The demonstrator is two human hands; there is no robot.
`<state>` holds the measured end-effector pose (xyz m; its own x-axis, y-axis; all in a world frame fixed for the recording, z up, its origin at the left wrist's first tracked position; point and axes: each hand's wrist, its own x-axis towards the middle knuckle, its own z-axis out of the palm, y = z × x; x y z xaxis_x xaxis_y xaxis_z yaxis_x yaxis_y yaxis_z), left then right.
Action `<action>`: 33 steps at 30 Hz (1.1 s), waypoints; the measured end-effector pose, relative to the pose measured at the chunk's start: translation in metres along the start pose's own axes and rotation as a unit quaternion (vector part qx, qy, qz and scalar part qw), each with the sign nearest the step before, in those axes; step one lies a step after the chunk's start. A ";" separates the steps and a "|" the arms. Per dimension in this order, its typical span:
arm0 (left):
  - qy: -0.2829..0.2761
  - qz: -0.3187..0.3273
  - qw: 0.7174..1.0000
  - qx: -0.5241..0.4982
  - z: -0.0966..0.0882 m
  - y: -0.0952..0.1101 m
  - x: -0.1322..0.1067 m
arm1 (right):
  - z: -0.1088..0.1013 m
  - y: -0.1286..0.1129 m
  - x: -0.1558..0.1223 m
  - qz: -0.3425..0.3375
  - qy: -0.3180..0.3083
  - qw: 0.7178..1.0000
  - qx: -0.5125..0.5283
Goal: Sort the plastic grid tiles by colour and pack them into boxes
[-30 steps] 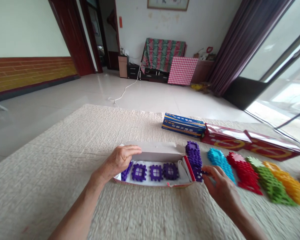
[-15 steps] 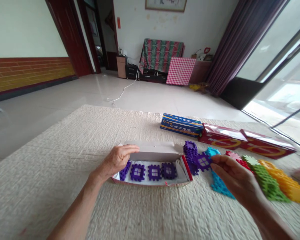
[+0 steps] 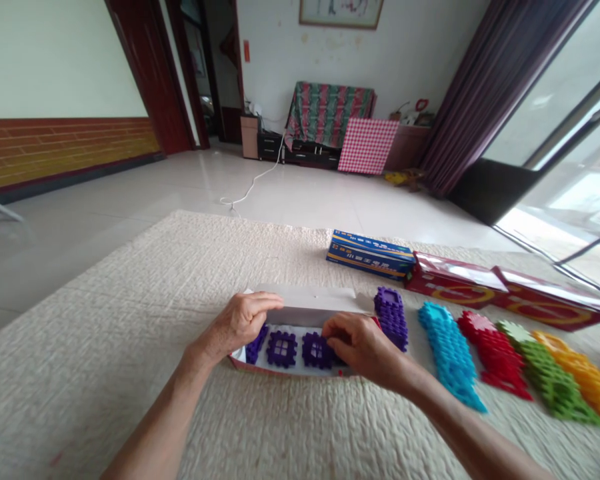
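Note:
An open cardboard box (image 3: 310,298) lies on the cream mat with purple plastic tiles (image 3: 281,349) in a row inside. My left hand (image 3: 240,320) grips the box's left end, fingers curled over the back wall. My right hand (image 3: 357,345) reaches into the box's right half, its fingers closed on a purple tile there. Just right of the box lies a stack of more purple tiles (image 3: 391,316).
Rows of blue (image 3: 451,352), red (image 3: 494,355), green (image 3: 547,376) and orange (image 3: 583,375) tiles lie on the mat (image 3: 130,307) to the right. A blue box (image 3: 371,254) and two red boxes (image 3: 505,291) sit behind them. A white cord (image 3: 253,180) crosses the tiled floor beyond.
My right hand took a purple tile from the stack right of the box, lifted it, and carried it left into the box. My left hand stayed on the box.

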<state>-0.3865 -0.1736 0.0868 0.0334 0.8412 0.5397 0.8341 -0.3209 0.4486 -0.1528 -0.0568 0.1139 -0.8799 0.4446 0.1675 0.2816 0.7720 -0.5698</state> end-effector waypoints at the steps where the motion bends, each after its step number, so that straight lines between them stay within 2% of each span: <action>1: -0.002 0.001 1.000 0.001 0.000 0.000 0.000 | 0.002 0.001 0.001 0.001 -0.002 1.000 -0.002; 8: -0.007 0.019 1.000 0.020 0.002 -0.005 -0.003 | 0.004 0.001 -0.001 -0.008 0.021 0.999 -0.044; 13: 0.001 0.026 0.999 0.040 0.003 -0.007 -0.004 | -0.019 0.001 -0.020 -0.010 0.085 0.995 -0.046; 18: -0.001 0.020 0.999 0.035 0.002 -0.008 -0.004 | -0.051 0.026 -0.056 0.050 0.191 0.976 -0.094; 21: 0.007 0.014 1.000 0.025 0.003 -0.013 -0.004 | -0.058 0.050 -0.083 0.099 0.221 0.961 -0.135; 26: 0.003 0.017 0.999 0.045 0.004 -0.019 -0.004 | -0.039 0.081 -0.112 0.148 0.196 0.953 -0.176; 29: 0.000 0.025 0.998 0.050 0.003 -0.020 -0.004 | -0.023 0.090 -0.109 0.155 0.186 0.947 -0.212; 33: -0.005 0.015 0.999 0.043 0.003 -0.021 -0.005 | -0.011 0.094 -0.096 0.132 0.192 0.941 -0.247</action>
<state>-0.4021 -0.1695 0.0727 0.0647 0.8358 0.5452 0.8772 -0.3082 0.3683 -0.0379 -0.0214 0.0530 -0.5773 0.7092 0.4046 0.6980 0.6858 -0.2060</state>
